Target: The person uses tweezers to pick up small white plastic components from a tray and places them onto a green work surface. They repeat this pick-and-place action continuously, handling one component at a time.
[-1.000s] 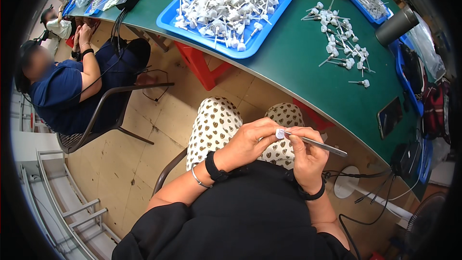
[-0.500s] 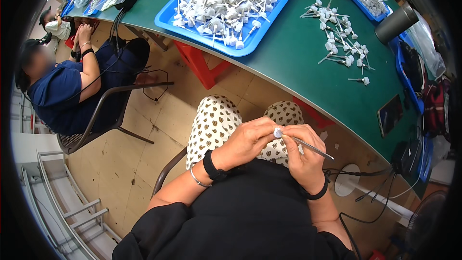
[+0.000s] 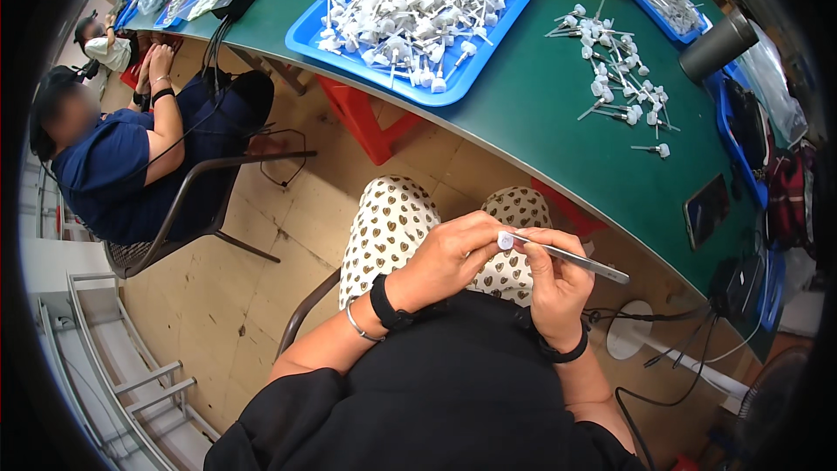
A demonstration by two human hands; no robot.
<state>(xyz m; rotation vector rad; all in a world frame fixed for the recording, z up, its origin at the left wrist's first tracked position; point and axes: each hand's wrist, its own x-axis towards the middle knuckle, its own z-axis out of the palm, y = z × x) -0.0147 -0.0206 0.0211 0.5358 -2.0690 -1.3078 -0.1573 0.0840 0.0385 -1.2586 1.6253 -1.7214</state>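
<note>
Okay, so the big blue tray (image 3: 506,30) is my reference point. Well out on its near side, over the lap, both hands are up close together. The left hand (image 3: 449,253) has its fingers curled and the thumb pinched in, gripping a small white plastic cap (image 3: 505,241) between the tips. If there's a pin on that cap, it's hidden in the grip. The right hand (image 3: 560,270) is closed around metal tweezers (image 3: 597,268) kinda like a pen, tip right at the cap, back end sticking out away from the tray. Both forearms angle inward, so the fingertips nearly meet.

The tray itself sits on a green table (image 3: 540,122), heaped with white-headed metal pins (image 3: 410,13). Right of the tray there's a loose scatter of similar pins (image 3: 610,65), then a grey cylindrical flask (image 3: 719,45) beyond that. A dark phone (image 3: 707,212) lies right of the tray too, nearer the wearer. Left of the tray, a person in navy (image 3: 122,166) sits on a chair.
</note>
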